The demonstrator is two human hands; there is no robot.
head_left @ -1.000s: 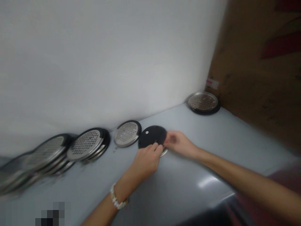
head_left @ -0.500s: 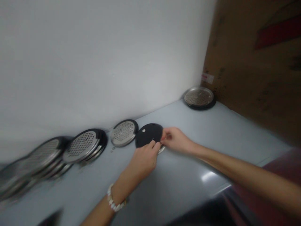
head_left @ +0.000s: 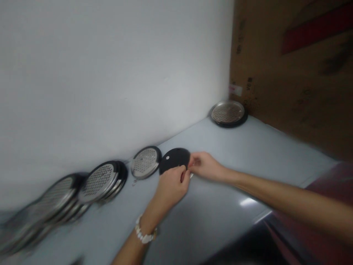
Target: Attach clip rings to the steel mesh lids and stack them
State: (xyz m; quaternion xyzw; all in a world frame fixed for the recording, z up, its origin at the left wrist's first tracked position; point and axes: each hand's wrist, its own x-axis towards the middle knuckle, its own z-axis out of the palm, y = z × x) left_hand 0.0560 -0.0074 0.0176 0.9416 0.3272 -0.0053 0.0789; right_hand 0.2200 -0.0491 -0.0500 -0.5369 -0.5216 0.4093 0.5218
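Note:
A round black disc (head_left: 173,159) with a white dot and a thin silvery rim at its near right side lies on the table. My left hand (head_left: 173,184), a pale beaded bracelet at its wrist, has thumb and fingers pinched together over the disc's near edge. From the right, my right hand (head_left: 205,166) pinches at the disc's right edge, its fingertips almost meeting the left ones. What sits between the fingertips is hidden and blurred. Just left of the black disc, a round perforated metal plate (head_left: 145,162) in a black rim has a small ring hanging off it.
To the left stands a stack of perforated round plates (head_left: 99,180), with more blurred stacks (head_left: 55,198) beyond. Another round plate (head_left: 228,113) lies in the far corner, against a cardboard box (head_left: 289,88). A white wall (head_left: 116,73) closes off the back of the grey table (head_left: 215,209).
The view has shifted slightly. My left hand has turned a little and its fingers now cover more of the disc's near edge. My right hand stays at the right edge.

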